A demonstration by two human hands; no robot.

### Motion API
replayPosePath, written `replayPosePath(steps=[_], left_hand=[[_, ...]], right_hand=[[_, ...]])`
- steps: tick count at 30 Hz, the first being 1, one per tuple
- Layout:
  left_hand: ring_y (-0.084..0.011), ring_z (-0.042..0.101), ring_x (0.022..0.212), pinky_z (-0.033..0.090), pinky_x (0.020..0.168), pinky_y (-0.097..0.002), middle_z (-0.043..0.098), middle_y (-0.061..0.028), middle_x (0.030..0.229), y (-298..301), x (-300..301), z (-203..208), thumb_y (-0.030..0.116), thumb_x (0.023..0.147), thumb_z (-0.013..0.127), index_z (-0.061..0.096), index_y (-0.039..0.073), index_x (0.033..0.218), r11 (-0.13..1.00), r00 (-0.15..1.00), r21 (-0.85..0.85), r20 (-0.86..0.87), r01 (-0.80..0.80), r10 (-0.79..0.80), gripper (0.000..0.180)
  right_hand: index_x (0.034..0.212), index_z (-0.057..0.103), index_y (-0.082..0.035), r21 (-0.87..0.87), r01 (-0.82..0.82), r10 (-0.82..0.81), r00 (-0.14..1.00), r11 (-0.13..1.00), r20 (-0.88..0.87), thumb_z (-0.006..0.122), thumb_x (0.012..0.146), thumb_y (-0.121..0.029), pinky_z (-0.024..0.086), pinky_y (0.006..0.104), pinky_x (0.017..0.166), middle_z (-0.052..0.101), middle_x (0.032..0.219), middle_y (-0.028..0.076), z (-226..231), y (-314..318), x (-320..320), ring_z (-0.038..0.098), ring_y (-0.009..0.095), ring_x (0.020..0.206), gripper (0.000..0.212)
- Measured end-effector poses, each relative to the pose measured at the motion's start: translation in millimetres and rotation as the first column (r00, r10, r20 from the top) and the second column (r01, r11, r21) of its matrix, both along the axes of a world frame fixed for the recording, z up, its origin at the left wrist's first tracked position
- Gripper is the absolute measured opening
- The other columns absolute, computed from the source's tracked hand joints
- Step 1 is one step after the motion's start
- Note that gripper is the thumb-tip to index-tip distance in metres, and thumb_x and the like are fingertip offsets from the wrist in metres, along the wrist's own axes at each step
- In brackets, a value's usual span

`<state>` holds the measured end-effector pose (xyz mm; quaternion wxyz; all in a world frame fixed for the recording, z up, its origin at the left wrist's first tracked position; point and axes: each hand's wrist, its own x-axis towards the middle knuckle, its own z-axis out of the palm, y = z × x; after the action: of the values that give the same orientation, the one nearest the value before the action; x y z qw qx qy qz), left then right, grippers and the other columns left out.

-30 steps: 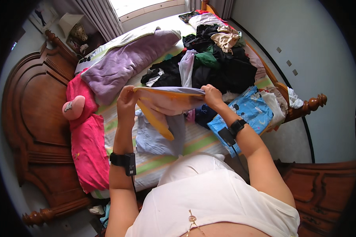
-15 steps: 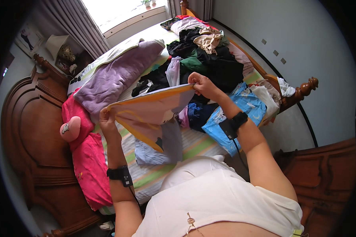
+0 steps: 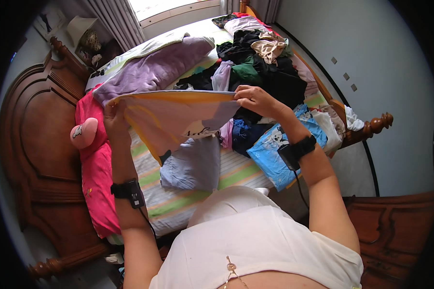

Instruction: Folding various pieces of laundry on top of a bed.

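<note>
A pale lavender-pink cloth with a yellow border [image 3: 166, 115] hangs stretched between my hands above the bed. My left hand [image 3: 115, 119] pinches one top corner, and my right hand [image 3: 258, 101] grips the opposite one. The lower part of the cloth sags, with a dark patch at its bottom tip and a dark print near the right side. Just below it lies a folded grey-blue garment [image 3: 193, 166] on the striped sheet [image 3: 236, 174], partly hidden by the cloth. Close to my right forearm is a blue printed plastic bag [image 3: 270, 151].
A heap of dark clothes [image 3: 279, 79] covers the bed's far right. Purple bedding [image 3: 154, 67] lies at the far left. Bright pink fabric [image 3: 97, 192] and a pink rounded item [image 3: 84, 133] sit beside the wooden headboard [image 3: 38, 130]. A carved bedpost [image 3: 378, 125] stands at right.
My left hand has moved left and upward, pulling the cloth's top edge wider and straighter. My right hand still grips its corner. More of the grey-blue garment shows below.
</note>
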<state>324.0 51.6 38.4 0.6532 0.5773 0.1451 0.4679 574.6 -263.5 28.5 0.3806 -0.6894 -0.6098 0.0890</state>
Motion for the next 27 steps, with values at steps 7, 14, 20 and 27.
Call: replayPosePath(steps=[7,14,20,27], left_hand=[[-0.0071,0.057,0.084,0.045,0.073,-0.0214,0.062,0.0001,0.096,15,-23,30,0.008,0.090,0.058,0.058,0.007,0.104,0.994,0.999,0.104,0.004,-0.037,0.037,0.014],[-0.0056,0.057,0.078,0.044,0.072,-0.0183,0.063,0.0008,0.091,21,-23,2,0.012,0.091,0.058,0.060,0.006,0.103,0.960,0.909,0.147,-0.383,0.237,-0.166,0.014],[-0.0044,0.055,0.076,0.044,0.069,-0.0186,0.063,0.0015,0.090,43,7,-16,0.017,0.091,0.060,0.061,0.004,0.101,0.992,0.959,-0.049,-0.253,0.118,-0.127,0.016],[-0.0042,0.054,0.074,0.043,0.066,-0.0192,0.062,0.0016,0.088,69,18,-2,0.016,0.092,0.058,0.062,0.005,0.099,0.999,0.973,0.042,-0.230,0.033,-0.023,0.014]], right_hand=[[0.083,0.060,-0.001,0.306,0.100,-0.146,0.981,0.947,0.131,0.064,0.079,-0.013,0.048,0.0356,0.069,0.057,0.083,0.012,34,-2,0,0.060,0.029,0.076,0.013],[0.086,0.060,-0.003,0.219,0.299,-0.355,0.888,0.929,0.293,0.061,0.082,-0.015,0.048,0.0351,0.064,0.062,0.080,0.014,55,12,14,0.063,0.027,0.071,0.013],[0.085,0.060,-0.002,0.277,0.340,-0.404,0.887,0.899,0.223,0.063,0.082,-0.016,0.048,0.0357,0.065,0.062,0.078,0.013,58,41,40,0.062,0.027,0.072,0.015],[0.082,0.057,-0.005,0.247,0.360,-0.432,0.817,0.900,0.381,0.066,0.077,-0.018,0.049,0.0388,0.072,0.062,0.082,0.013,48,62,44,0.062,0.031,0.080,0.016]])
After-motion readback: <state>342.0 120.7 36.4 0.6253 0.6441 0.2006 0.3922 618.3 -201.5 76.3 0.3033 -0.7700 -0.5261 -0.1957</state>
